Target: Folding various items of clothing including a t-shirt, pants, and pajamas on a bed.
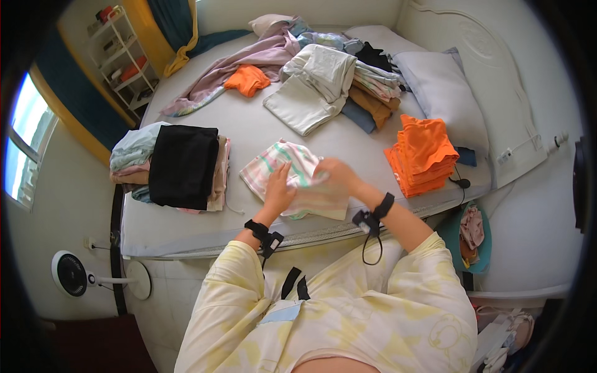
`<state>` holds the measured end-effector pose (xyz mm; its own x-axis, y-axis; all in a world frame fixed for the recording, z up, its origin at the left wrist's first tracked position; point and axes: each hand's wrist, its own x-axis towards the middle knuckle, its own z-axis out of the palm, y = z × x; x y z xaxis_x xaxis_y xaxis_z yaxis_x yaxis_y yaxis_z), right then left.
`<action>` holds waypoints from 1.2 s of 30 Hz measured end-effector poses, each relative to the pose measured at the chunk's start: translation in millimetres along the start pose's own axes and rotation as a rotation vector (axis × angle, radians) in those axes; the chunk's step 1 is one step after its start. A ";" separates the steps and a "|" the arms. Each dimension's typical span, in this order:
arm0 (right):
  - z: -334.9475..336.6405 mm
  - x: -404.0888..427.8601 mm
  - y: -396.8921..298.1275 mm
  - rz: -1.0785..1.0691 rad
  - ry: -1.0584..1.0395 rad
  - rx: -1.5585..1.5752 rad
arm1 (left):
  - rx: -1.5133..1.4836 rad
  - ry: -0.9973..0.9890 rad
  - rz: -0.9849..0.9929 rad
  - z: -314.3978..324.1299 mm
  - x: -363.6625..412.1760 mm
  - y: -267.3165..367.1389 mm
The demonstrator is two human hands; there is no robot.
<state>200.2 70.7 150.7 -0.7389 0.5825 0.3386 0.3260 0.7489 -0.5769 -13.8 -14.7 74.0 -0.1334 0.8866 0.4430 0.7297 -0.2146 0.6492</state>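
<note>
A striped garment [322, 200] in white, pink and mint green lies spread and partly rumpled on the bed in front of me. My left hand [280, 190] rests on its left part, fingers extended and thumb apart. Over its upper right edge is my right hand [339, 176], curled and blurred by motion; whether its fingers grip the cloth is unclear. To the left stands a stack of folded clothes with a black folded garment [184, 165] on top. On the right sits a pile of folded orange garments [422, 156].
Behind lie folded pale trousers [312, 84], a crumpled orange cloth [247, 80] and a pinkish blanket [252, 53]. A pillow [443, 88] leans by the headboard [489, 70]. A teal basket [485, 242] holding cloth stands off the bed's right edge; a white fan [70, 274] is at left.
</note>
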 end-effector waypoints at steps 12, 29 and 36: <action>-31.9 -52.7 16.7 0.284 -0.573 -0.333 | 0.556 -0.720 0.294 -42.0 27.3 -14.6; -123.6 13.5 102.4 0.623 0.123 -0.781 | 1.074 -0.221 0.248 -128.6 59.3 -34.9; -135.5 17.2 102.9 0.378 0.586 -0.653 | 1.032 -0.034 0.410 -148.8 63.8 -13.2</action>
<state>301.0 200.6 197.9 -0.1620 0.7548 0.6356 0.8783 0.4040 -0.2559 -131.7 -16.3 185.6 0.2532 0.8406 0.4787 0.9243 -0.0642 -0.3761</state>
